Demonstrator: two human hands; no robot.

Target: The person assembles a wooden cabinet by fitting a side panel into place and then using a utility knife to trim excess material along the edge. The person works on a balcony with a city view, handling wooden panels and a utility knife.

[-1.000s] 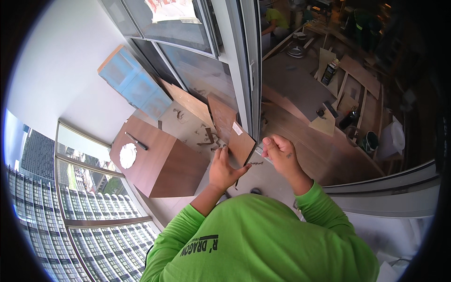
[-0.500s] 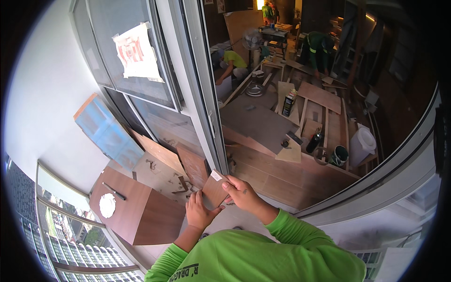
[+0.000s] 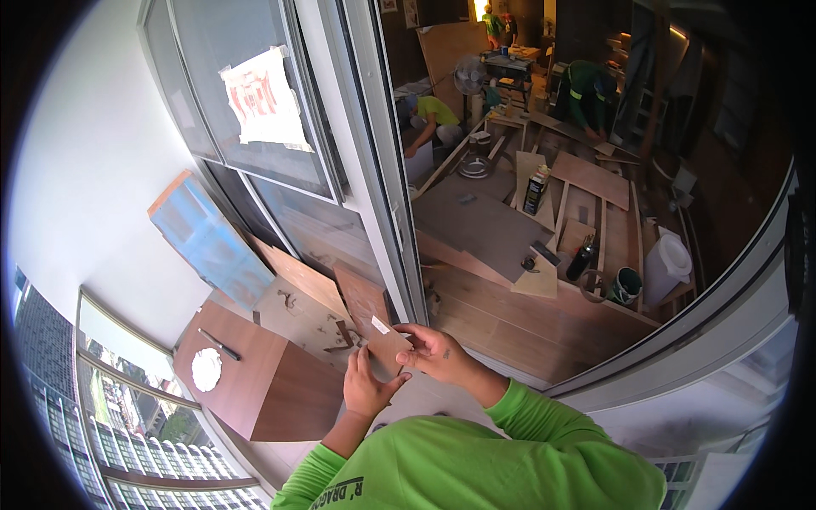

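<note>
In front of my body, a small brown wood-grain board (image 3: 387,348) with a white label near its top corner is held between both hands. My right hand (image 3: 435,353) grips its right edge, thumb on the face and fingers behind. At the lower left edge, my left hand (image 3: 365,384) has its fingers against the board and its thumb stretched toward the lower corner. To the left stands a brown wood-grain box (image 3: 255,382). On its top lie a dark-handled knife-like tool (image 3: 219,344) and a white round patch (image 3: 206,370).
A sliding-door frame (image 3: 387,170) rises ahead. Behind it are a wooden frame with panels, a spray can (image 3: 536,189), a dark bottle (image 3: 581,257), a green bucket (image 3: 626,286) and several people working. A blue-covered panel (image 3: 208,242) leans at the left wall; scraps lie on the floor.
The board has tilted and turned between my hands, its labelled corner now further left. My right thumb has shifted lower along its edge. The whole view has swung slightly left.
</note>
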